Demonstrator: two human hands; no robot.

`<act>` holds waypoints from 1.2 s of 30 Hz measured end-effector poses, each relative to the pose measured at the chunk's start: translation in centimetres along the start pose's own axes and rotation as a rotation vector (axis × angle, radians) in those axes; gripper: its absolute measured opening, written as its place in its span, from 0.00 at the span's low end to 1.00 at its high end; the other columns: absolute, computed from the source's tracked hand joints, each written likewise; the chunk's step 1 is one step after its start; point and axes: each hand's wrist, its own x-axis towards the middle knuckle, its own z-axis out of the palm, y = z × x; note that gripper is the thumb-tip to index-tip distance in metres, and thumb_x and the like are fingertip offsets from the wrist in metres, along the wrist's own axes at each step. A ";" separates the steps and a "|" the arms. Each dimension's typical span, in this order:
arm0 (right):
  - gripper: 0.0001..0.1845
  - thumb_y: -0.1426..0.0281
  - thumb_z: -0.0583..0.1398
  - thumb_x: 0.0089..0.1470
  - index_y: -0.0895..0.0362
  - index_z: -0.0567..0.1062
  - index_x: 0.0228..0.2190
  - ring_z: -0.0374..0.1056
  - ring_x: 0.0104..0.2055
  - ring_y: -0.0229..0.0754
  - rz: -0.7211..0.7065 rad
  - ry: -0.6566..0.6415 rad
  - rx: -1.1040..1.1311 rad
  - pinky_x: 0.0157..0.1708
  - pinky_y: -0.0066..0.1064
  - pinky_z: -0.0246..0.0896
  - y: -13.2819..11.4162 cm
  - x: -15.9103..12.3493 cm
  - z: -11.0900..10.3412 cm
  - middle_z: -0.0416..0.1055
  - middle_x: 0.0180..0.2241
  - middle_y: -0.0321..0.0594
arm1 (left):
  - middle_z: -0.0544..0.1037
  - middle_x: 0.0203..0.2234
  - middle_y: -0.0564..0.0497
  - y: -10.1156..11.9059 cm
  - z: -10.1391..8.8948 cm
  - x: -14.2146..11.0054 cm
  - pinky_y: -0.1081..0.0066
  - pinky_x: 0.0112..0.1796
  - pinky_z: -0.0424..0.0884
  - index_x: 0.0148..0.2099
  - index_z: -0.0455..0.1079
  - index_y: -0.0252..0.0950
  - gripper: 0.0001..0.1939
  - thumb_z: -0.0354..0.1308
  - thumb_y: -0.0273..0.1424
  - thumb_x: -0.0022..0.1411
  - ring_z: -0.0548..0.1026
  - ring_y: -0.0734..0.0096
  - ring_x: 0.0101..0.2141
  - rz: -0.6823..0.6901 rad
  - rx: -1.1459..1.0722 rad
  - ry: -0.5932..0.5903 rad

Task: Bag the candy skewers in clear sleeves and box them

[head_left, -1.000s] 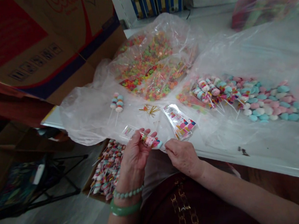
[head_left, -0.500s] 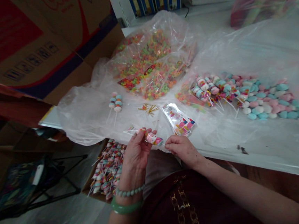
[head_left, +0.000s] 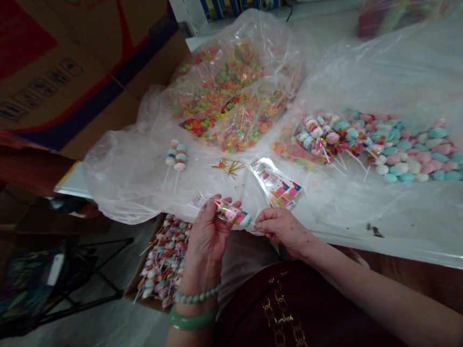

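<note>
My left hand [head_left: 213,230] is closed around a clear printed candy bag [head_left: 221,209] near the table's front edge. Inside it lies a marshmallow skewer [head_left: 236,215] in pink, white and blue, its blue end showing at the bag's right side. The white stick runs right into my right hand [head_left: 274,224], which pinches it between thumb and fingers. Just behind that hand is a stack of flat printed bags [head_left: 276,182]. Several gold twist ties [head_left: 229,167] lie scattered beyond my left hand. Further left rest two unwrapped marshmallow skewers [head_left: 176,158].
Large plastic bags hold colourful ring candies [head_left: 238,98] and loose marshmallows [head_left: 423,152]. Wrapped marshmallow skewers [head_left: 336,133] are heaped between them. A big cardboard carton [head_left: 103,65] stands at the left. Below the edge, a box [head_left: 134,289] contains many wrapped skewers.
The printed bag has shifted slightly left along the skewer with my left hand, so the blue end marshmallow shows more. My right hand stays pinched on the stick. The view has moved a little.
</note>
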 end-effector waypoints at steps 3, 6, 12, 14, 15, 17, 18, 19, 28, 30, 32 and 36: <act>0.08 0.66 0.61 0.36 0.59 0.69 0.19 0.48 0.16 0.29 -0.019 -0.013 -0.023 0.16 0.23 0.36 0.0 0.0 -0.1 0.56 0.12 0.27 | 0.78 0.30 0.45 0.0 0.3 -0.6 0.68 0.29 0.76 0.42 0.68 0.32 0.06 0.52 0.29 0.64 0.79 0.63 0.30 -0.006 0.049 -0.036; 0.08 0.67 0.60 0.36 0.59 0.70 0.19 0.48 0.16 0.29 -0.005 -0.019 -0.049 0.17 0.23 0.36 0.1 0.0 -0.4 0.56 0.13 0.28 | 0.77 0.30 0.45 0.1 -0.2 -0.6 0.67 0.30 0.77 0.42 0.68 0.32 0.07 0.53 0.30 0.64 0.79 0.62 0.31 -0.035 0.068 -0.054; 0.04 0.72 0.58 0.42 0.58 0.71 0.19 0.52 0.19 0.32 -0.108 0.009 -0.304 0.21 0.24 0.43 0.4 0.2 -0.8 0.58 0.14 0.28 | 0.77 0.30 0.45 0.3 -1.2 -0.5 0.67 0.29 0.77 0.41 0.68 0.32 0.07 0.54 0.30 0.63 0.79 0.61 0.31 -0.028 0.104 -0.011; 0.05 0.74 0.57 0.44 0.58 0.71 0.20 0.56 0.22 0.33 -0.231 0.049 -0.496 0.24 0.25 0.46 0.5 0.1 -0.7 0.61 0.17 0.30 | 0.77 0.28 0.46 0.0 -0.9 -0.9 0.71 0.24 0.75 0.41 0.67 0.32 0.08 0.56 0.31 0.61 0.78 0.63 0.29 0.003 0.160 -0.006; 0.06 0.74 0.57 0.46 0.58 0.71 0.20 0.57 0.24 0.33 -0.296 0.071 -0.588 0.26 0.25 0.47 0.5 0.0 -0.5 0.62 0.18 0.30 | 0.77 0.27 0.47 -0.2 -0.7 -1.1 0.73 0.22 0.74 0.41 0.67 0.32 0.08 0.58 0.31 0.60 0.78 0.65 0.27 0.027 0.185 -0.005; 0.07 0.74 0.57 0.49 0.58 0.71 0.21 0.59 0.26 0.34 -0.403 0.096 -0.717 0.27 0.25 0.47 0.6 -0.2 -0.1 0.64 0.20 0.31 | 0.76 0.26 0.49 -0.6 -0.1 -1.5 0.76 0.20 0.72 0.40 0.68 0.32 0.09 0.59 0.32 0.59 0.76 0.69 0.24 0.062 0.211 -0.014; 0.08 0.74 0.57 0.50 0.58 0.71 0.21 0.60 0.26 0.34 -0.437 0.097 -0.751 0.27 0.25 0.47 0.6 -0.3 0.0 0.64 0.21 0.31 | 0.76 0.26 0.49 -0.8 0.1 -1.7 0.76 0.21 0.72 0.39 0.68 0.31 0.09 0.59 0.32 0.59 0.76 0.70 0.24 0.060 0.209 -0.023; 0.08 0.74 0.57 0.51 0.58 0.70 0.21 0.60 0.26 0.34 -0.456 0.098 -0.766 0.27 0.25 0.46 0.7 -0.3 0.1 0.64 0.21 0.31 | 0.76 0.26 0.48 -0.9 0.3 -1.8 0.76 0.21 0.72 0.39 0.68 0.31 0.09 0.58 0.33 0.60 0.77 0.69 0.25 0.045 0.199 -0.033; 0.05 0.75 0.58 0.47 0.58 0.71 0.22 0.60 0.27 0.35 -0.406 0.080 -0.705 0.28 0.26 0.48 0.3 -0.7 -0.2 0.65 0.22 0.32 | 0.78 0.30 0.47 0.5 0.0 -0.6 0.65 0.36 0.77 0.36 0.69 0.32 0.06 0.51 0.24 0.64 0.78 0.62 0.35 -0.050 -0.069 0.030; 0.04 0.72 0.58 0.47 0.58 0.71 0.22 0.57 0.23 0.33 -0.206 -0.007 -0.475 0.24 0.25 0.47 0.1 -0.8 0.0 0.63 0.19 0.32 | 0.78 0.30 0.48 0.7 -0.1 -0.5 0.65 0.36 0.77 0.36 0.69 0.32 0.08 0.49 0.22 0.64 0.78 0.63 0.35 -0.049 -0.104 0.064; 0.06 0.68 0.58 0.47 0.58 0.70 0.23 0.51 0.18 0.32 0.033 -0.115 -0.227 0.19 0.25 0.42 0.0 -0.8 0.2 0.60 0.17 0.30 | 0.77 0.29 0.49 0.8 -0.1 -0.4 0.66 0.35 0.77 0.36 0.69 0.32 0.09 0.47 0.22 0.65 0.78 0.66 0.33 -0.048 -0.136 0.087; 0.05 0.71 0.58 0.45 0.58 0.68 0.22 0.48 0.17 0.31 0.100 -0.109 -0.170 0.18 0.24 0.39 0.0 -1.0 0.8 0.56 0.15 0.28 | 0.77 0.29 0.50 0.3 0.1 -0.6 0.67 0.35 0.76 0.36 0.69 0.32 0.09 0.48 0.22 0.65 0.78 0.68 0.32 -0.003 -0.127 0.123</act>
